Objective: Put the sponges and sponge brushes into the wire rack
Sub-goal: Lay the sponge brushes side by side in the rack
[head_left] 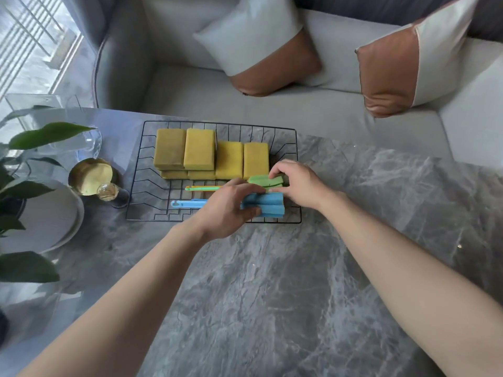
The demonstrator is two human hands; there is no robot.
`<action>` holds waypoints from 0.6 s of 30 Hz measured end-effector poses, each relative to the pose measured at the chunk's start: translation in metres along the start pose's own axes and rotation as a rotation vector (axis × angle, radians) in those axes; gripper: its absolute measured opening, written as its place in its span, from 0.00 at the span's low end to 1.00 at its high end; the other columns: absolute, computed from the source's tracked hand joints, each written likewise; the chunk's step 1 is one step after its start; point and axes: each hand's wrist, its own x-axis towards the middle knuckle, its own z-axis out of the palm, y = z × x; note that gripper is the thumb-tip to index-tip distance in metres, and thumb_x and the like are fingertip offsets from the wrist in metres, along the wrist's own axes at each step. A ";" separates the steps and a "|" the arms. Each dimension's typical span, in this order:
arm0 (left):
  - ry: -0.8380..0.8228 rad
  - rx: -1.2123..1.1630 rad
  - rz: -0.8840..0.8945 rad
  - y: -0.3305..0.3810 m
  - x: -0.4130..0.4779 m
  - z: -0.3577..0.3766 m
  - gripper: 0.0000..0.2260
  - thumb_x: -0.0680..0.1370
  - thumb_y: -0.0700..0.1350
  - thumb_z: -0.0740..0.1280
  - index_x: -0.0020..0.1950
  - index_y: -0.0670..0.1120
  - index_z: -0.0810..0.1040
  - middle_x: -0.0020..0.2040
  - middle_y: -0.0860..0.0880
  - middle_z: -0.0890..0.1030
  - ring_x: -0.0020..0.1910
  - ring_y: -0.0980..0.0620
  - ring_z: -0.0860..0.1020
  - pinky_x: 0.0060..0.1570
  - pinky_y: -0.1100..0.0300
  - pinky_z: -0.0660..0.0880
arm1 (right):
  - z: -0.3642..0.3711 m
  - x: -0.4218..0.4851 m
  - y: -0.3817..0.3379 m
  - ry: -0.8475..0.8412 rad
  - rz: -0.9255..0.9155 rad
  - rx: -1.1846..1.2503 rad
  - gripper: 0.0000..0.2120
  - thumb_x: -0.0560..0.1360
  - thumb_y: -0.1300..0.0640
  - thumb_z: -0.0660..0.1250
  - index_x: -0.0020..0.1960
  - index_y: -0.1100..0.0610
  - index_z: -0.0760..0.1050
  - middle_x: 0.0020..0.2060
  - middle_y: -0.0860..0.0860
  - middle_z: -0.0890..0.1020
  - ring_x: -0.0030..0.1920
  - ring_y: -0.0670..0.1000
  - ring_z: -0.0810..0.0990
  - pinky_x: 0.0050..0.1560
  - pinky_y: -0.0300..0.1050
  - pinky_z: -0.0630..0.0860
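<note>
Grey marble table (299, 281), wide and veined. On it, black wire rack (136, 191) — yellow sponges (200, 151) stacked in a row along its far half. Nearer, inside the rack, blue sponge brush (268, 205) and green sponge brush (262, 180), handles pointing left. Left hand (231, 208) fingers curled around the blue head; right hand (296, 182) fingertips pinching the green head.

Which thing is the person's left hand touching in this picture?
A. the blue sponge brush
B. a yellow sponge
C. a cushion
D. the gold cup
A: the left hand is closed over the foam head of the blue sponge brush in the wire rack, while the right hand touches the green sponge brush.
</note>
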 end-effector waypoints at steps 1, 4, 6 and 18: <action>-0.002 -0.004 -0.001 -0.001 0.004 0.003 0.19 0.77 0.46 0.73 0.67 0.48 0.79 0.56 0.50 0.76 0.53 0.50 0.76 0.55 0.59 0.73 | -0.002 0.001 0.001 -0.004 0.003 0.020 0.13 0.69 0.55 0.79 0.50 0.52 0.78 0.48 0.47 0.78 0.51 0.50 0.76 0.54 0.47 0.74; -0.012 0.005 -0.001 -0.006 0.013 0.010 0.18 0.77 0.46 0.72 0.67 0.48 0.78 0.56 0.50 0.75 0.52 0.51 0.76 0.56 0.54 0.76 | -0.008 0.003 0.003 -0.009 0.007 0.057 0.11 0.69 0.55 0.78 0.49 0.52 0.79 0.48 0.46 0.78 0.50 0.48 0.77 0.52 0.44 0.73; -0.016 0.009 -0.012 -0.009 0.016 0.014 0.18 0.77 0.46 0.72 0.67 0.49 0.78 0.58 0.49 0.76 0.53 0.49 0.77 0.57 0.52 0.77 | -0.011 0.005 0.005 -0.003 0.019 0.076 0.11 0.69 0.55 0.78 0.49 0.51 0.79 0.48 0.45 0.78 0.49 0.46 0.76 0.48 0.41 0.70; 0.013 -0.055 -0.017 -0.016 0.020 0.028 0.19 0.76 0.47 0.73 0.67 0.49 0.79 0.57 0.50 0.76 0.53 0.49 0.78 0.56 0.52 0.76 | -0.011 0.011 0.011 -0.003 -0.006 0.053 0.12 0.69 0.48 0.77 0.49 0.48 0.79 0.46 0.43 0.77 0.46 0.44 0.76 0.48 0.45 0.74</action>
